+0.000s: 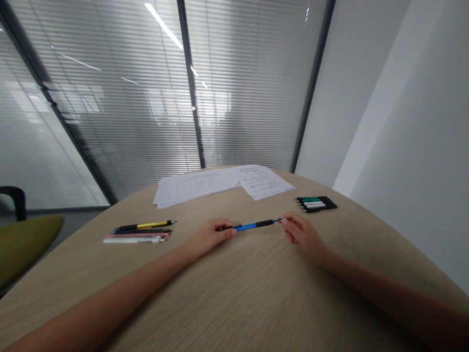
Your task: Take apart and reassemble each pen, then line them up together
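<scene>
A blue pen [246,227] with a black grip is held roughly level just above the table, its tip pointing right. My left hand [214,233] is closed round its rear end, by the dark clip. My right hand [298,232] pinches a thin dark piece [279,220] at the pen's pointed end. Whether that piece belongs to the pen or is separate, I cannot tell. Left of my left hand lie several pens [141,232]: yellow-and-black, black, pinkish and white. Beyond my right hand sits a row of pens [317,203] with green, white and black barrels.
Printed paper sheets [198,186] lie toward the far edge of the round wooden table [234,298], with another sheet [262,181] overlapping at their right. A green chair [29,244] with a black armrest stands at the left. Glass panels with blinds rise behind; a white wall is on the right.
</scene>
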### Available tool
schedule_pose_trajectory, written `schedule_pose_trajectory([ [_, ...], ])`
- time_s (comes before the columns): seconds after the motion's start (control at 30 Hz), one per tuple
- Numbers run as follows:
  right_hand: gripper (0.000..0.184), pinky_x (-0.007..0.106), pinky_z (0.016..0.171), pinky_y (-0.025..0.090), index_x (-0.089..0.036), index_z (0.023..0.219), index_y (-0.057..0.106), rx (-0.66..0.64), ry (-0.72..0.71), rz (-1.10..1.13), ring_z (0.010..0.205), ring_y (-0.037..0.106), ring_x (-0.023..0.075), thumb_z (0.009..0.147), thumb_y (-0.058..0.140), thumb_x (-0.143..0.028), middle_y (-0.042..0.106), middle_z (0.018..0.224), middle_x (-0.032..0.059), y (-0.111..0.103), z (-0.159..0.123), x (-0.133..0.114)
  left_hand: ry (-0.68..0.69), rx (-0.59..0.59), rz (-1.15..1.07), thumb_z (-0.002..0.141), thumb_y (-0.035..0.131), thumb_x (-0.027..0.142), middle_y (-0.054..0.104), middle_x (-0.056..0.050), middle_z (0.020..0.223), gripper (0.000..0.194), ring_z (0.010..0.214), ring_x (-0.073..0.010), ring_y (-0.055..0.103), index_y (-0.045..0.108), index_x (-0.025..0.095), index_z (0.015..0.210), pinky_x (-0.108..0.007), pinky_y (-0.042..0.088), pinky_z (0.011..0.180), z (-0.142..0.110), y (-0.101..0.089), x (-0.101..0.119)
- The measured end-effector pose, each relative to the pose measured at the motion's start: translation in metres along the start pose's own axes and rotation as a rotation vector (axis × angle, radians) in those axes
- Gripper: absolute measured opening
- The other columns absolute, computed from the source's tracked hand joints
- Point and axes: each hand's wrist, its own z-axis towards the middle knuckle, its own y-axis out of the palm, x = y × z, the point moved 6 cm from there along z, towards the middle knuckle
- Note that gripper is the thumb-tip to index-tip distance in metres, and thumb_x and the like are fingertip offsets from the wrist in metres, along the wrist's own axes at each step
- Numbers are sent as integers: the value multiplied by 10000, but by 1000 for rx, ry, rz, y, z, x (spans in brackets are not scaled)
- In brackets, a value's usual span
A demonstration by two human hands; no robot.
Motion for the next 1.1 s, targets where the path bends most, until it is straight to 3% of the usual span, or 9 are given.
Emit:
schedule_pose_trajectory([
  [0.27, 250, 216, 432, 283, -196, 613, 422, 17, -13, 15, 422, 357, 80, 785, 401, -377, 375, 466, -67, -1, 2, 4, -62, 8, 37, 647, 565, 410, 517, 27, 595, 305, 558, -106, 415, 628, 142, 780, -209, 278, 519, 0, -3, -6],
  [0.6, 349, 222, 408, 279, -183, 538, 455, -12, 98, 51, 376, 356, 79, 774, 380, -429, 380, 403, -59, 1, 0, 10, -18, -20, 71, 661, 562, 396, 560, 19, 638, 279, 602, -121, 454, 641, 163, 792, -222, 317, 567, 3, -2, -6],
  [0.9, 219, 208, 412, 291, -179, 679, 510, -39, 39, 85, 409, 383, 75, 760, 431, -367, 427, 475, -58, 2, 4, 9, -24, -11, 58, 656, 560, 396, 557, 15, 626, 292, 603, -126, 449, 642, 155, 799, -231, 309, 573, 1, -2, -2],
  [1.1, 206, 206, 391, 298, -179, 813, 521, -9, 40, 184, 424, 402, 63, 731, 455, -355, 508, 661, -23, 2, 4, 9, -25, -17, 54, 660, 554, 389, 534, 25, 615, 272, 597, -117, 430, 642, 157, 771, -225, 295, 571, 0, -2, 0],
])
